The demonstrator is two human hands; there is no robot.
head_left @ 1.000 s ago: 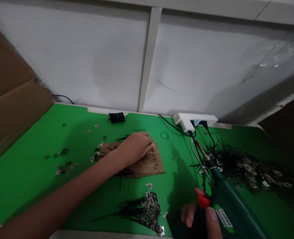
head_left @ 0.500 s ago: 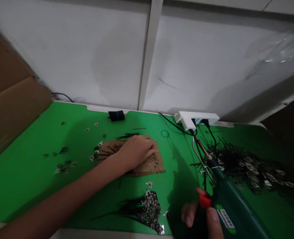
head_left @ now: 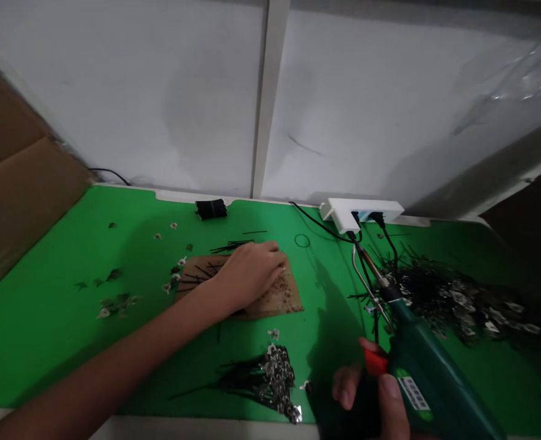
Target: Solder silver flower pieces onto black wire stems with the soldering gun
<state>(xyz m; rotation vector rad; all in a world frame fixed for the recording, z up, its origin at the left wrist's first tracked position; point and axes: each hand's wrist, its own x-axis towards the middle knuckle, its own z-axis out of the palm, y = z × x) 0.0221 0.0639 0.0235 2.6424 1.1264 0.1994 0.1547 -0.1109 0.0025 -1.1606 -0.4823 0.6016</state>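
My left hand (head_left: 255, 273) rests over a piece of brown cardboard (head_left: 293, 298), fingers curled down. Whatever is at its fingertips is too small and hidden to make out. Thin black wires (head_left: 200, 276) lie on the cardboard, left of the hand. In my right hand (head_left: 392, 397) is a dark green soldering gun (head_left: 435, 366) with a red trigger (head_left: 375, 362), its tip pointing up and left, away from the cardboard. Between the hands, nearer to me, lies a bunch of small metal terminals (head_left: 279, 379) with black wires attached.
A white power strip (head_left: 380, 209) with plugs stands by the wall. Under the gun's far side spreads a large heap of wired terminals (head_left: 458, 299). A black wire bundle (head_left: 210, 209) lies at the back, loose metal pieces (head_left: 115, 305) at left, beside a cardboard box (head_left: 27, 201).
The whole view has shifted slightly. My left hand stays over the cardboard with its fingertips drawn in a little, and my right hand still holds the soldering gun in about the same place.
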